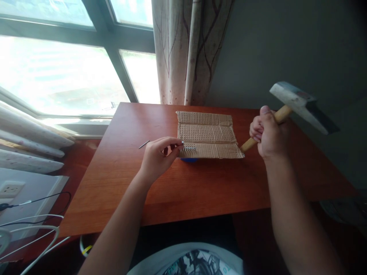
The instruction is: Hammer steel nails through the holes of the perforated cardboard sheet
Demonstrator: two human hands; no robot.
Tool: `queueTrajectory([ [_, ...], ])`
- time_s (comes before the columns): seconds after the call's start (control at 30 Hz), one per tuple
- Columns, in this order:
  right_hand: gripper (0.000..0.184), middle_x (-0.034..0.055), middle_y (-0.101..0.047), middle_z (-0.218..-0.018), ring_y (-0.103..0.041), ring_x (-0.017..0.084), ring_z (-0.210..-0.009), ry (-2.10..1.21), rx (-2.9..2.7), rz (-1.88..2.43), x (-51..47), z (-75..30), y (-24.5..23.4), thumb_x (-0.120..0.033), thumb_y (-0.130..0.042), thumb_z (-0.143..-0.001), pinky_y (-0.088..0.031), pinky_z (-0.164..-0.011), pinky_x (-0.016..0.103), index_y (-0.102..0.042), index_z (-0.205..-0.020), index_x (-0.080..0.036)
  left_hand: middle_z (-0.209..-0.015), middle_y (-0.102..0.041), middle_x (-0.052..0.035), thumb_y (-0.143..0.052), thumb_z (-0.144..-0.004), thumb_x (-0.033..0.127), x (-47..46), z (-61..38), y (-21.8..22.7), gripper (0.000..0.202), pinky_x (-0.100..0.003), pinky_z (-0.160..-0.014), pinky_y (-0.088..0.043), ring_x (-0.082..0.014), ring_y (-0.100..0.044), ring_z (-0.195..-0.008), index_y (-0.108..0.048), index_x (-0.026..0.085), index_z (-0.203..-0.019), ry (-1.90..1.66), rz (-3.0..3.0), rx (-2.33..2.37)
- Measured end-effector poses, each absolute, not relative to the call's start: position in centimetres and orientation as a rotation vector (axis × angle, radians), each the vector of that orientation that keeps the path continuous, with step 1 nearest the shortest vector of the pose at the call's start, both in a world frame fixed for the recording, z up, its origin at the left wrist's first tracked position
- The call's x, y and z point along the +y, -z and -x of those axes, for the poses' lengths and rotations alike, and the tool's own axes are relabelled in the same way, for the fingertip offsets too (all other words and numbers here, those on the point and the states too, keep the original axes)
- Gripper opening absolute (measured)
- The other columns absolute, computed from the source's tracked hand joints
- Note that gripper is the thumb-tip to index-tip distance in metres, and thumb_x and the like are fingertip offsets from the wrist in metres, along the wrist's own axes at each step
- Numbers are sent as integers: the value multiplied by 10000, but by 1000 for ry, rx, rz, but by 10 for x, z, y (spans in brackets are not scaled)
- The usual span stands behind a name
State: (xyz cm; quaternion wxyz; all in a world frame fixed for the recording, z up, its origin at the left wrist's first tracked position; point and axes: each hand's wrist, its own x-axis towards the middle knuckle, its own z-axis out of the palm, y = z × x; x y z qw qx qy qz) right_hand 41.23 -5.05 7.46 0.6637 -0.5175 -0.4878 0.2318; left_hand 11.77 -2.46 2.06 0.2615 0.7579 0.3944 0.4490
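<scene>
My right hand [268, 131] is closed round the wooden handle of a hammer [298, 99], its metal head raised above the table's right side. My left hand [160, 152] pinches at the left edge of a sheet of cardboard [212, 133] dotted with rows of small holes. Between thumb and forefinger a tiny silvery tip shows, which looks like a nail [182, 143]. Beside those fingertips, a short row of shiny nail heads [189, 148] sits in the cardboard. A thin metal rod [143, 144] sticks out behind my left hand; whether held or lying there, I cannot tell.
The cardboard lies on a reddish-brown wooden table [120, 191], with something blue [188, 160] under its front edge. A window [57, 76] and patterned curtain [174, 49] stand behind. White and black cables [37, 229] hang at the lower left near a wall socket [11, 189].
</scene>
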Motion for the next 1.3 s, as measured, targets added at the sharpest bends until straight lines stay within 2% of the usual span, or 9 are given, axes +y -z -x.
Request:
queueTrajectory([
  [0.13, 500, -56, -371, -474, -311, 75, -383, -554, -1252, 1365, -59, -405, -77, -524, -682, -868, -207, -360, 259, -433, -549, -230, -686, -692, 8, -667, -807, 160, -24, -118, -19, 85, -198, -521, -437, -90, -565, -560, -739, 184, -846, -1224, -2054, 1053],
  [0.23, 333, -21, -532, -604, -483, 120, -513, -560, -1462, 1512, -70, -396, -82, -515, -713, -844, -346, -445, 263, -593, -719, -230, -679, -682, 12, -671, -812, 158, -23, -118, -17, 78, -195, -524, -434, -83, -551, -550, -736, 181, -847, -1232, -2074, 1038],
  [0.3, 290, 2, -605, -698, -556, 152, -620, -574, -1637, 1597, -76, -388, -89, -511, -692, -862, -393, -517, 276, -648, -841, -226, -666, -669, 18, -670, -814, 156, -23, -118, -16, 78, -192, -522, -431, -77, -532, -536, -735, 179, -850, -1241, -2083, 1031],
  [0.37, 288, 4, -615, -722, -553, 154, -646, -558, -1817, 1663, -80, -377, -98, -499, -642, -904, -377, -548, 279, -645, -857, -215, -659, -661, 23, -669, -813, 148, -22, -117, -15, 83, -190, -521, -429, -73, -523, -531, -736, 177, -851, -1248, -2093, 1021],
  [0.5, 347, -31, -522, -622, -458, 118, -567, -440, -2102, 1693, -82, -354, -116, -436, -534, -978, -293, -556, 281, -530, -718, -206, -684, -679, 21, -669, -817, 142, -22, -118, -14, 99, -187, -527, -432, -74, -536, -546, -741, 181, -872, -1240, -2100, 1022],
  [0.6, 360, -32, -515, -617, -454, 112, -563, -383, -2195, 1700, -80, -341, -127, -408, -508, -993, -265, -566, 281, -474, -697, -205, -695, -687, 22, -673, -822, 141, -22, -118, -14, 105, -187, -534, -435, -74, -542, -552, -743, 184, -887, -1236, -2100, 1034],
  [0.93, 302, -7, -557, -644, -464, 128, -570, -237, -2281, 1787, -72, -321, -135, -394, -477, -996, -233, -578, 296, -512, -761, -206, -671, -657, 30, -676, -823, 156, -23, -120, -15, 78, -189, -530, -429, -68, -512, -532, -738, 178, -864, -1238, -2060, 1051],
  [1.3, 298, -5, -571, -648, -471, 124, -564, -248, -2291, 1777, -72, -324, -130, -385, -477, -995, -246, -572, 290, -524, -763, -204, -693, -680, 16, -660, -831, 165, -24, -120, -17, 111, -195, -536, -434, -78, -530, -551, -748, 179, -896, -1210, -2091, 1058],
])
